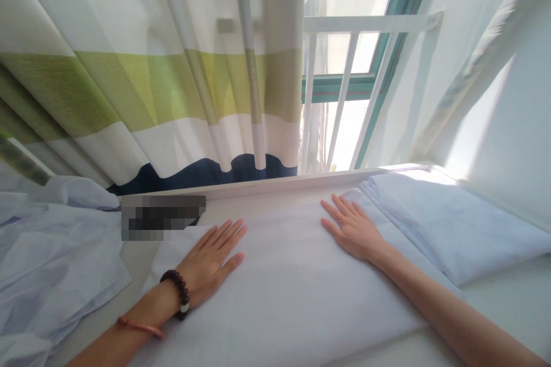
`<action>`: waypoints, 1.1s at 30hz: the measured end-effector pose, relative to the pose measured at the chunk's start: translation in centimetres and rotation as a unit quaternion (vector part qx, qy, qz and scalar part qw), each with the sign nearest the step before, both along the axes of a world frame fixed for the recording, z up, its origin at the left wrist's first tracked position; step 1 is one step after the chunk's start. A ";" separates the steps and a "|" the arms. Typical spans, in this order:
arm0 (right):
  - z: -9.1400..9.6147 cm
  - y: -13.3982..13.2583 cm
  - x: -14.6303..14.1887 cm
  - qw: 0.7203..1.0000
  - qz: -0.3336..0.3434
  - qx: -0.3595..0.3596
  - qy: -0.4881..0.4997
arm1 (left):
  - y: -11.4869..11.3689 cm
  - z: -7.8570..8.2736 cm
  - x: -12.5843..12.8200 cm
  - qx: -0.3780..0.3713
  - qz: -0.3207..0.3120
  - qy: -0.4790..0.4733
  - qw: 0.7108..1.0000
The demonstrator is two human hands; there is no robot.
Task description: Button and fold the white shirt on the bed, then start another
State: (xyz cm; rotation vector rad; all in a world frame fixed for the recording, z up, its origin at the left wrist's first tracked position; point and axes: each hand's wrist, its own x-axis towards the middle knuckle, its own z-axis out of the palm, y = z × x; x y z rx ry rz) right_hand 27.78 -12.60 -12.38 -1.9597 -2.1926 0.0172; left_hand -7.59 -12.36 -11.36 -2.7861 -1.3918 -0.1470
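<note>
A white cloth (284, 287) lies spread and smooth across the white surface in front of me. My left hand (206, 269) rests flat on its left part, fingers together and stretched out, with a dark bead bracelet at the wrist. On the upper right part of the cloth, my right hand (350, 226) lies palm down with its fingers spread. Just right of that hand is a folded white cloth (456, 218), stacked in layers. A crumpled heap of white cloth (55, 264) fills the left side.
A blurred-out dark object (161, 215) lies between the heap and the spread cloth. Along the back runs a low white ledge (258, 186). Behind it hang a striped curtain (150, 86) and a white railing (370, 24) before a window. A white wall (512, 126) stands at right.
</note>
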 end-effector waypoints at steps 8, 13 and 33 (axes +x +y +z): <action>2.8 0.5 3.0 0.990 -0.117 -0.073 0.036 | -0.5 1.4 -0.3 -0.032 0.037 0.022 0.999; 5.8 0.7 7.3 0.981 -0.124 -0.141 0.057 | -0.7 2.9 1.7 -0.062 0.090 0.039 0.993; 8.4 -3.1 9.8 0.814 -0.026 -0.335 0.475 | -4.1 2.1 9.2 -0.093 -0.052 -0.012 0.994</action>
